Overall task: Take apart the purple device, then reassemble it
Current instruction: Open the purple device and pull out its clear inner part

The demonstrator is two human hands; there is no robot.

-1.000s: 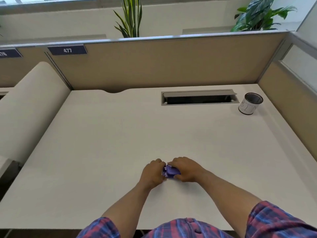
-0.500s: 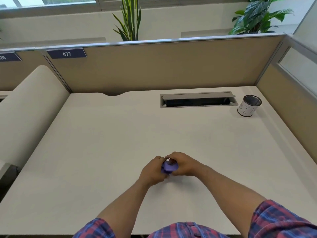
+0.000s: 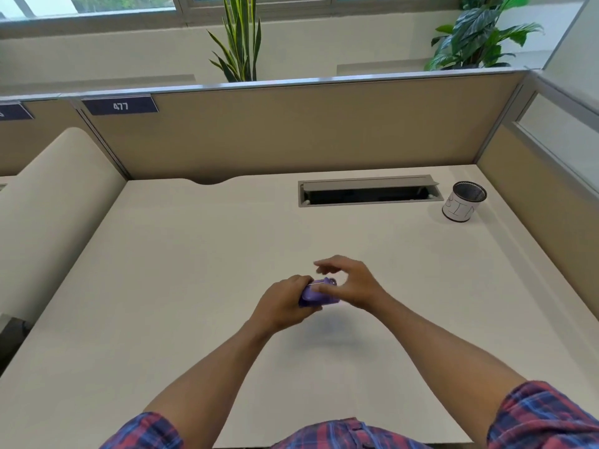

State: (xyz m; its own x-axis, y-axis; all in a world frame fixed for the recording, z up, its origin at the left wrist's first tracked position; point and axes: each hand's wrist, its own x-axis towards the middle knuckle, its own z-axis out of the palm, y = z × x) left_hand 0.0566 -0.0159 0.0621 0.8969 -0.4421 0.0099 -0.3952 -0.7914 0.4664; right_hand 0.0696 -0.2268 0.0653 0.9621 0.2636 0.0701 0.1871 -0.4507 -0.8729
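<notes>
The left hand (image 3: 281, 304) gripped the purple device (image 3: 316, 294) above the worktop (image 3: 162, 270), well nearer than the cup (image 3: 463, 202), its long axis running right toward the right hand (image 3: 351, 281). The right fingers (image 3: 324, 265) were spread, thumb touching it. A second earlier both hands enclosed it lower down.

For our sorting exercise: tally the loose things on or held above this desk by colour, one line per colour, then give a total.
Purple: 1, the purple device, gripped in the left hand above the desk
White and black: 1, the mesh cup with a white label, at the far right
Total: 2
</notes>
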